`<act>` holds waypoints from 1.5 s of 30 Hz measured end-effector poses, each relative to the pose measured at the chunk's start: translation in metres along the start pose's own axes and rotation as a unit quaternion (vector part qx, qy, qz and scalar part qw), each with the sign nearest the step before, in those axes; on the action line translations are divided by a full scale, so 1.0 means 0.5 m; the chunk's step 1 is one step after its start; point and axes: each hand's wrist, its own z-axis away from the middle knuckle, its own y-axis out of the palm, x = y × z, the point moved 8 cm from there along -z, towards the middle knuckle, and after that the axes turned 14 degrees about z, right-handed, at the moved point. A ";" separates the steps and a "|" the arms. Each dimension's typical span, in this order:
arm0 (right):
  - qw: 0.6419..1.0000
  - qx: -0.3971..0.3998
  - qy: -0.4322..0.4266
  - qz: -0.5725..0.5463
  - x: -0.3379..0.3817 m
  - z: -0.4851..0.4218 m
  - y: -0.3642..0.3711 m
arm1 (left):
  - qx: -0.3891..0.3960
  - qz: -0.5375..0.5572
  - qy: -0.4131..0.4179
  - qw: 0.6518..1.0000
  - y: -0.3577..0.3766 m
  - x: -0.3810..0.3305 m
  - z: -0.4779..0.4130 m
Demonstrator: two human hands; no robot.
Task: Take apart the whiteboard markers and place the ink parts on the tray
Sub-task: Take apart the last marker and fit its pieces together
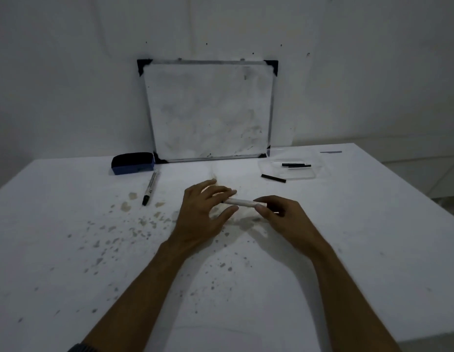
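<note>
Over the middle of the stained table (347,250) both hands have the white marker (243,201) off the surface: right hand (279,214) pinching its right end, left hand (203,212) with fingers loosely spread round the left end. Clear tray (319,174) far right already holds 2 ink sticks (295,165), 1 more (273,178) straddles its near rim. If that end pops off suddenly, ink probably smears everywhere
</note>
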 end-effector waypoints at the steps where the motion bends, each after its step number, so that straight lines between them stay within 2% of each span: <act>1: 1.000 0.006 -0.001 -0.002 0.002 0.001 -0.002 | 0.003 -0.006 0.006 1.000 0.000 -0.004 -0.003; 3: 1.000 0.018 -0.004 0.006 0.010 -0.002 0.003 | 0.038 0.029 -0.019 0.999 0.009 -0.011 -0.006; 6: 0.999 0.029 -0.012 0.011 0.017 -0.009 0.017 | 0.074 0.161 -0.082 0.981 0.028 -0.006 0.000; 10: 1.000 0.021 -0.001 0.003 0.002 -0.028 0.008 | 0.060 0.236 -0.159 0.957 0.047 0.008 0.017; 12: 0.998 -0.036 0.051 -0.020 -0.039 -0.055 -0.022 | 0.055 0.293 -0.232 0.926 0.064 0.016 0.026; 14: 0.984 -0.130 0.122 -0.012 -0.095 -0.084 -0.065 | 0.061 0.321 -0.266 0.907 0.079 0.020 0.026; 16: 0.966 -0.186 0.176 0.038 -0.141 -0.109 -0.092 | 0.057 0.331 -0.284 0.898 0.081 0.031 0.022; 20: 0.950 -0.193 0.211 0.126 -0.184 -0.151 -0.089 | 0.061 0.330 -0.302 0.892 0.087 0.042 0.021; 23: 0.937 -0.217 0.229 0.149 -0.202 -0.166 -0.084 | 0.062 0.335 -0.302 0.891 0.090 0.044 0.021; 28: 0.926 -0.222 0.228 0.206 -0.201 -0.183 -0.072 | 0.057 0.353 -0.311 0.881 0.092 0.047 0.020; 31: 0.935 -0.194 0.195 0.225 -0.184 -0.175 -0.066 | 0.044 0.375 -0.312 0.872 0.086 0.048 0.017; 32: 0.947 -0.180 0.177 0.198 -0.175 -0.168 -0.060 | 0.034 0.388 -0.320 0.864 0.081 0.052 0.015; 34: 0.973 -0.155 0.150 0.078 -0.146 -0.149 -0.051 | 0.014 0.413 -0.332 0.848 0.071 0.056 0.012; 36: 0.979 -0.141 0.133 -0.068 -0.112 -0.132 -0.041 | -0.001 0.422 -0.339 0.841 0.056 0.058 0.009; 39: 0.943 -0.110 0.138 -0.282 -0.075 -0.118 -0.004 | -0.014 0.412 -0.331 0.849 0.024 0.064 -0.001; 41: 0.904 -0.067 0.155 -0.392 -0.034 -0.109 0.046 | -0.017 0.364 -0.312 0.878 -0.033 0.071 0.001; 43: 0.873 -0.045 0.175 -0.452 -0.027 -0.102 0.075 | -0.005 0.341 -0.307 0.888 -0.056 0.081 -0.006; 45: 0.863 -0.028 0.187 -0.468 -0.017 -0.096 0.102 | 0.001 0.337 -0.313 0.888 -0.083 0.091 0.007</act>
